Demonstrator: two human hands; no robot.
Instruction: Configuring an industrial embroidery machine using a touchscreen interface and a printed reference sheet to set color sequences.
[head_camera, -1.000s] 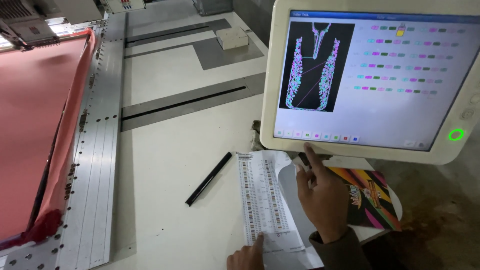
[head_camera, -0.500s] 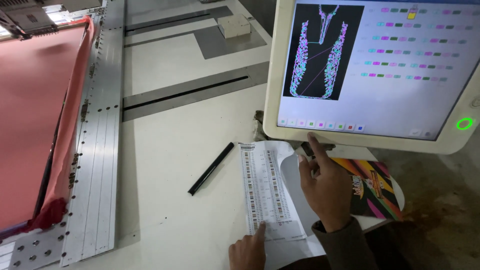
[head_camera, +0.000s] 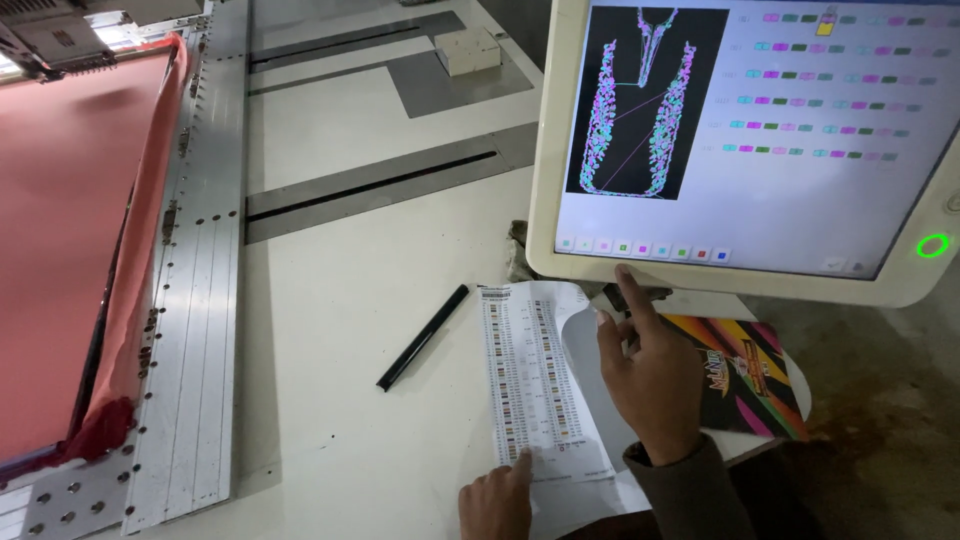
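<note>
Chart sheet (head_camera: 535, 385) long axis toward screen (head_camera: 740, 130) | left hand (head_camera: 497, 500) forefinger on it | right hand (head_camera: 650, 370) unclenched, forefinger at screen's edge

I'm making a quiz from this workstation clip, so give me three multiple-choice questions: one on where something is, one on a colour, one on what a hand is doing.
1. Where does the black pen lie?
A. on the screen
B. on the white table, left of the printed sheet
C. on the red fabric

2. What colour is the fabric stretched in the frame at left?
A. red
B. blue
C. white

3. What is the right hand doing?
A. gripping the pen
B. lying flat on the fabric
C. reaching a forefinger up to the screen's lower edge

Answers: B, the pen rests apart from the printed sheet; A, the cloth is plainly red; C, the fingertip meets the screen bezel, while the left hand points at the sheet.
</note>
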